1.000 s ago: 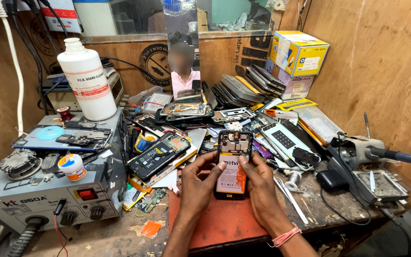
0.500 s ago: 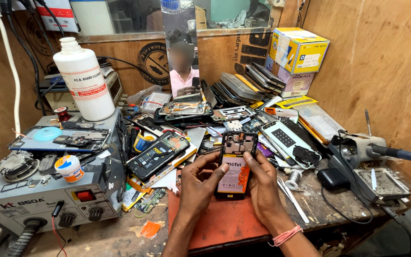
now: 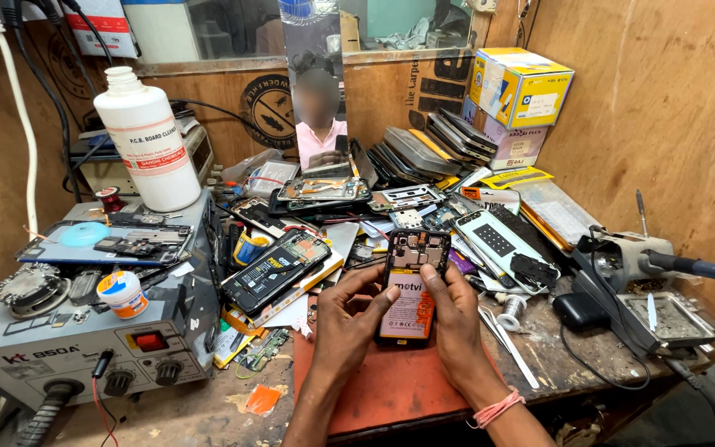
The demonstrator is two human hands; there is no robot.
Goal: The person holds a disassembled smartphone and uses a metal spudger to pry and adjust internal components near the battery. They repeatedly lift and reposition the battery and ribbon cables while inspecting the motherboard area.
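Gripping an opened phone (image 3: 410,290) upright over the desk's (image 3: 589,364) front edge | left hand (image 3: 347,319) cupped its left side | right hand (image 3: 455,319) closed around its right side, thumb on the battery.

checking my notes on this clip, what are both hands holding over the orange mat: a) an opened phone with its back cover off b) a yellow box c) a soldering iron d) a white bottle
a: the left hand and right hand grip an opened phone, its battery and circuit board exposed, above the orange mat.
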